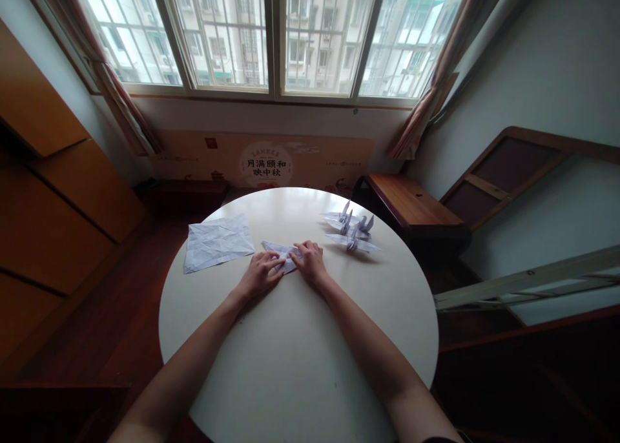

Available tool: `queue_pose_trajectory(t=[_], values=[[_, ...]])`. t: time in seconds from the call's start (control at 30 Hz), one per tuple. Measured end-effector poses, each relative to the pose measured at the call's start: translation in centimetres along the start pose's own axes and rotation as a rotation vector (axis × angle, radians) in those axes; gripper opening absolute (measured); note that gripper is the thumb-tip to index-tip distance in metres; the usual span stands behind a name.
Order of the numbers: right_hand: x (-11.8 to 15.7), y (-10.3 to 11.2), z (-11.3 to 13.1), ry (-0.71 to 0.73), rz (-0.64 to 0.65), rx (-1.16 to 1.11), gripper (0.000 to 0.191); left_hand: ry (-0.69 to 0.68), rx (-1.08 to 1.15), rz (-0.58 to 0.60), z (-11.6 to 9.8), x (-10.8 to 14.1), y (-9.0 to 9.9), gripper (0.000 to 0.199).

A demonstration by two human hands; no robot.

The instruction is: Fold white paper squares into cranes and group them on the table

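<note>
A folded piece of white paper [278,248] lies near the middle of the round white table, partly covered by both hands. My left hand [260,272] holds its near left side, fingers bent and pressed down on it. On the right side of the same paper, my right hand [310,261] has its fingers curled, with the tips against the fold. To the left lies an opened, heavily creased sheet of paper [217,241]. Several folded paper cranes [352,241] with raised necks and spread wings stand close together to the right of my right hand.
The round white table [300,365] has its curved edge all round my arms. Behind its right side stands a wooden bench [411,201]. A printed board [194,152] leans beneath the barred window [320,36]. Wooden cabinets [72,217] line the left.
</note>
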State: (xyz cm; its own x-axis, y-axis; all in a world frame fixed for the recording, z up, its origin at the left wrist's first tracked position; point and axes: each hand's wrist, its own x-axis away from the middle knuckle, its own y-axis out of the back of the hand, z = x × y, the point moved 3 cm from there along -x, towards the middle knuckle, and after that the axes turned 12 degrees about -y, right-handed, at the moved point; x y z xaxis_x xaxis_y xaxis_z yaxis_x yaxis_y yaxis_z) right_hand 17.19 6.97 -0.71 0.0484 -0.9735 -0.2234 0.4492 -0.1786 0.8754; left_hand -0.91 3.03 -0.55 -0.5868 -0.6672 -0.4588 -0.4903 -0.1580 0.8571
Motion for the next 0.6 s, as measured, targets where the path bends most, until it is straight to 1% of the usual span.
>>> queue_pose_trajectory(t=[0.23,0.37,0.6], values=[[0.04,0.16,-0.20,-0.002,-0.031,-0.094,0.023,0.004,0.034,0.012,0.21,0.04,-0.15,0.030],[0.15,0.18,-0.13,0.022,-0.034,-0.082,0.021,-0.004,0.038,0.004,0.29,0.03,-0.19,0.029],[0.51,0.66,0.23,0.117,-0.071,-0.139,0.018,-0.009,0.010,0.002,0.04,0.08,0.19,0.029]])
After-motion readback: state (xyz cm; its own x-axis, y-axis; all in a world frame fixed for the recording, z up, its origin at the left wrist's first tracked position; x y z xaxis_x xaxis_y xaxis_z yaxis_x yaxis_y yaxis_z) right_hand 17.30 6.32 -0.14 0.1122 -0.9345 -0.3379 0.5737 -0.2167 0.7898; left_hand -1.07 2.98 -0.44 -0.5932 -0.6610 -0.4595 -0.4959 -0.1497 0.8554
